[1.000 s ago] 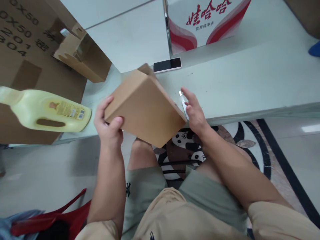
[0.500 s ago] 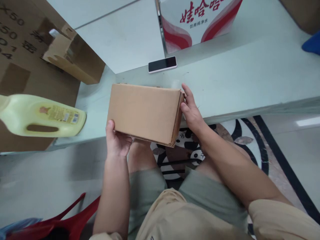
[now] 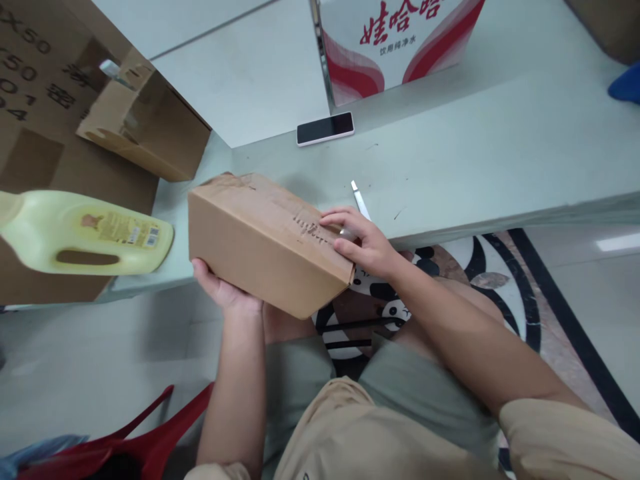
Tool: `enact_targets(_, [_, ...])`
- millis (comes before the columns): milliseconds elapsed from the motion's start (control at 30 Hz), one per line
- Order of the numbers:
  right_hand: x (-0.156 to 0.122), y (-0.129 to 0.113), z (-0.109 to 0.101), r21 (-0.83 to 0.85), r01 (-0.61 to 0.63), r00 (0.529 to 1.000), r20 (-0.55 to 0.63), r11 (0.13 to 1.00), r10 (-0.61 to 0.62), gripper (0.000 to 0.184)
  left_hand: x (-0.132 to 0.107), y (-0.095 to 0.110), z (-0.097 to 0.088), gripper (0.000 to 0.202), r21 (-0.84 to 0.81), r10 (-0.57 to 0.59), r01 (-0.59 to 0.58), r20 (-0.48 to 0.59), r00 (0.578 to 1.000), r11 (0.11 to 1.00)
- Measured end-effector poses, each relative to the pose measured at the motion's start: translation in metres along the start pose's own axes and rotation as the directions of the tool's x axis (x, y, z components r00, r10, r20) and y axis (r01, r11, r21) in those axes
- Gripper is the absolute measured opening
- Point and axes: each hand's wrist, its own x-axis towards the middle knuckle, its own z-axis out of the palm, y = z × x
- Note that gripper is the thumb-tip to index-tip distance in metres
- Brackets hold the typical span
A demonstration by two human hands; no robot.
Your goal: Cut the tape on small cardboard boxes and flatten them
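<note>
A brown cardboard box [image 3: 250, 247] is held tilted at the front edge of the table, its left end higher than its right. Its upper side carries tape and a row of torn or rough marks. My left hand [image 3: 227, 290] grips the lower left edge, thumb on the front face and the other fingers underneath. Toward the right end, my right hand [image 3: 367, 243] is closed against the marked side, thumb and fingertips on the cardboard. A small greyish piece shows between them, too unclear to name. Partly behind that hand lies a slim white tool with a metallic tip [image 3: 359, 198].
A phone [image 3: 325, 129] lies behind the box near a white panel. Left are a yellow jug-shaped bottle [image 3: 90, 230] and an opened carton [image 3: 150, 123]. A red-and-white carton [image 3: 400, 50] stands at the back. A red chair [image 3: 155, 427] is at lower left.
The box has turned and tipped, its right end lower, bringing the taped, marked side into view. My right hand has shifted from the end onto that side. The slim white tool is now visible.
</note>
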Motion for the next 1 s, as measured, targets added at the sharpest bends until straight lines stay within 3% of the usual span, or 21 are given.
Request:
enact_targets(133, [0.0,-0.005,-0.001,0.003,-0.004,1.0,-0.016,1.0,0.005,0.05,-0.008,-0.014,-0.004,0.069,0.008,-0.14,0.139,0.035,0.99,0.99])
enact_targets(233, [0.0,-0.008,-0.003,0.106,-0.041,0.998,-0.053,0.994,0.046,0.054,-0.011,-0.023,-0.004,0.072,-0.026,-0.214,0.217,0.093,0.972,0.976])
enact_targets(367, [-0.001,-0.01,-0.003,0.232,-0.031,0.992,-0.114,0.972,0.059,0.051,-0.004,-0.028,0.002,0.071,-0.065,-0.066,0.072,0.095,0.993,0.995])
enact_targets(467, [-0.002,-0.008,-0.002,0.204,-0.028,0.987,-0.148,0.979,0.059,0.04,0.002,-0.025,0.006,0.068,-0.054,0.02,-0.018,0.046,0.999,0.998])
enact_targets(667, [-0.002,-0.008,0.008,0.106,0.025,0.987,-0.159,0.994,-0.008,0.031,-0.003,-0.019,0.013,0.065,-0.026,0.044,-0.043,0.029,0.999,0.999])
enact_targets(800, [-0.003,-0.012,0.007,-0.051,0.111,0.977,-0.18,0.992,-0.119,0.024,-0.002,-0.025,0.022,0.069,-0.005,-0.15,0.15,0.043,0.988,0.989])
enact_targets(900, [-0.004,-0.015,0.001,-0.172,0.147,0.942,-0.277,0.974,-0.191,0.027,0.006,-0.036,0.03,0.066,0.076,-0.38,0.374,0.097,0.92,0.924])
enact_targets(967, [-0.004,-0.017,-0.004,-0.261,0.152,0.921,-0.312,0.953,-0.232,0.028,0.01,-0.041,0.033,0.058,0.208,-0.438,0.417,0.065,0.897,0.885])
enact_targets(1000, [-0.004,-0.018,-0.005,-0.298,0.143,0.918,-0.316,0.944,-0.239,0.029,0.011,-0.042,0.034,0.056,0.27,-0.403,0.38,0.035,0.914,0.885])
